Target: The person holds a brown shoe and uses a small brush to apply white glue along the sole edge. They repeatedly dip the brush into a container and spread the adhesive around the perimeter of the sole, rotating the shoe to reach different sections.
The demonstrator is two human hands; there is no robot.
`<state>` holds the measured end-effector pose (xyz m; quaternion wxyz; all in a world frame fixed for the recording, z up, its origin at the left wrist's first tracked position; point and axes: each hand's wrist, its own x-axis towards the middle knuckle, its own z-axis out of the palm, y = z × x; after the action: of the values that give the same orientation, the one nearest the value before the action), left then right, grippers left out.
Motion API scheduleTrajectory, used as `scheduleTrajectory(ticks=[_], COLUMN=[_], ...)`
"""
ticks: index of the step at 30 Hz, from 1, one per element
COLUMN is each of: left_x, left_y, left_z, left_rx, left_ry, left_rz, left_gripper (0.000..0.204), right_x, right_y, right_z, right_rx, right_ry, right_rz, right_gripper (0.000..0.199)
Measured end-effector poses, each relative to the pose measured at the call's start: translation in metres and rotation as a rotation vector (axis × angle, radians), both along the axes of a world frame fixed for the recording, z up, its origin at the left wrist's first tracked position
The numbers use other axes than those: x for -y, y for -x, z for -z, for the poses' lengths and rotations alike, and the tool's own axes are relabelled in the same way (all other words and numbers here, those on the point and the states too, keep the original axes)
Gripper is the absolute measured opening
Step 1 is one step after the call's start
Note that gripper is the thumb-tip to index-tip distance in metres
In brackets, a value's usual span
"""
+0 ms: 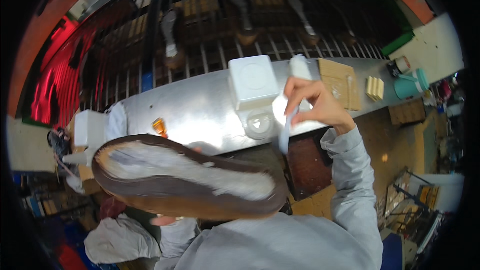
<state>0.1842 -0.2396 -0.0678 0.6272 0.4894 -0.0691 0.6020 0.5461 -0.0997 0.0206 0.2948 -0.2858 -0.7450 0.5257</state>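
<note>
A large brown shoe (pixel 250 200) is held bottom up in front of me, tilted across the view. White, streaky coating covers the middle of its underside, inside a dark brown rim. My left hand (pixel 167 220) grips the shoe from below, mostly hidden by it; a bit of finger also shows past its far edge. Above the bench, my right hand (pixel 315 102) pinches a slim, pale, brush-like tool (pixel 285 137) pointing downward, its tip blurred. Close to that hand stands a white plastic dispenser (pixel 253 80) with a round cup (pixel 259 124) at its front.
Behind the metal bench (pixel 190 92), a barred rack carries several shoes (pixel 170 35). On the bench lie an orange object (pixel 159 127), cardboard (pixel 340 82), yellowish blocks (pixel 374 88) and a teal mug (pixel 407 87). Another white container (pixel 90 127) stands left. Red light glows far left.
</note>
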Motion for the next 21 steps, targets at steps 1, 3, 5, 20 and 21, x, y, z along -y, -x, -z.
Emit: scheduleTrajectory(ticks=[1, 3, 5, 20, 21], left_x=[-0.003, -0.007, -0.004, -0.004, -0.002], left_y=[0.005, 0.02, 0.044, 0.075, 0.074], left_z=[-0.006, -0.027, -0.058, -0.109, -0.108], left_rx=[-0.004, 0.062, -0.066, -0.092, -0.076], left_ry=[-0.104, -0.016, 0.223, 0.463, 0.455], left_rz=[0.008, 0.075, 0.013, -0.043, -0.072], left_gripper=[0.118, 0.121, 0.119, 0.105, 0.105], right_x=[-0.002, -0.01, -0.032, -0.108, -0.101], right_y=[-0.017, -0.047, -0.07, -0.065, -0.065], right_z=[0.006, 0.024, 0.046, 0.131, 0.129], right_rx=[-0.032, 0.001, 0.129, 0.434, 0.444], right_ry=[0.008, -0.011, -0.099, -0.067, -0.107], right_rz=[0.187, 0.553, 0.886, 1.031, 1.041], right_gripper=[0.02, 0.018, 0.017, 0.033, 0.032])
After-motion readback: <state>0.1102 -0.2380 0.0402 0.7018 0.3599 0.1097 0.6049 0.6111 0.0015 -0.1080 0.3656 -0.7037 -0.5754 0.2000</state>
